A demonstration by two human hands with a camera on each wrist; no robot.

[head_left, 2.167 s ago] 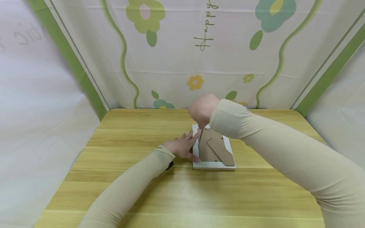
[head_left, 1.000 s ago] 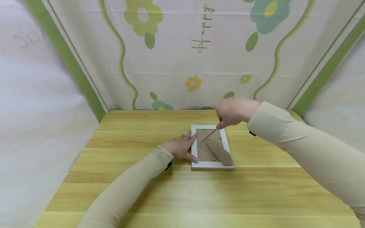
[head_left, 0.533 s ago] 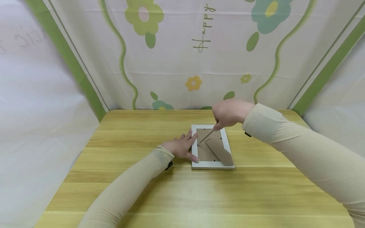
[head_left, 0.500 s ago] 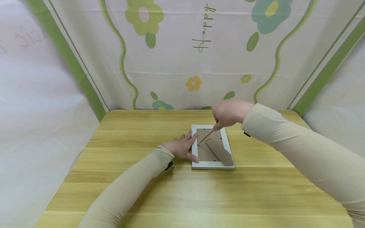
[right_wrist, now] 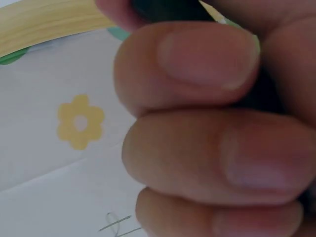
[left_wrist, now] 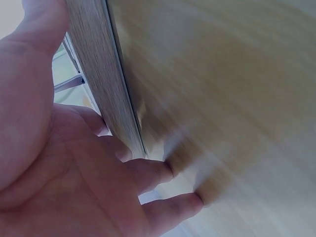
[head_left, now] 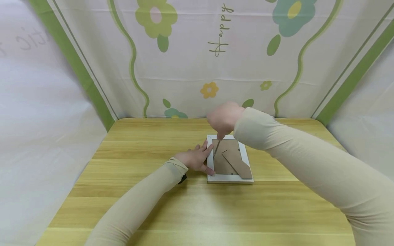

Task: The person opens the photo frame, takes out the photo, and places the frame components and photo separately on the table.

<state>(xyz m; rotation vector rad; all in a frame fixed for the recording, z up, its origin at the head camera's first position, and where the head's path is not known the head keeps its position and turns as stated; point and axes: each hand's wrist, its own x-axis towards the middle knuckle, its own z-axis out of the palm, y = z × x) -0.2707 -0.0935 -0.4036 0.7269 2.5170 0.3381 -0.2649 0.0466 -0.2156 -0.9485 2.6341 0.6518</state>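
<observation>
Fingers apart, the left grip (head_left: 194, 160) is touching a likely light, stiff picture frame (head_left: 222, 166) at its border (head_left: 224, 178), the best hold; the right grip (head_left: 224, 118) is clamping a slim tool (head_left: 217, 148).

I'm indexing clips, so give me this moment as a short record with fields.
item: white picture frame, back up, on wooden table
left hand: spread, touching the frame's left side
right hand: gripping a thin tool with dark handle
tool tip: near left edge of brown backing; contact unclear
backdrop: white cloth with printed flowers
</observation>
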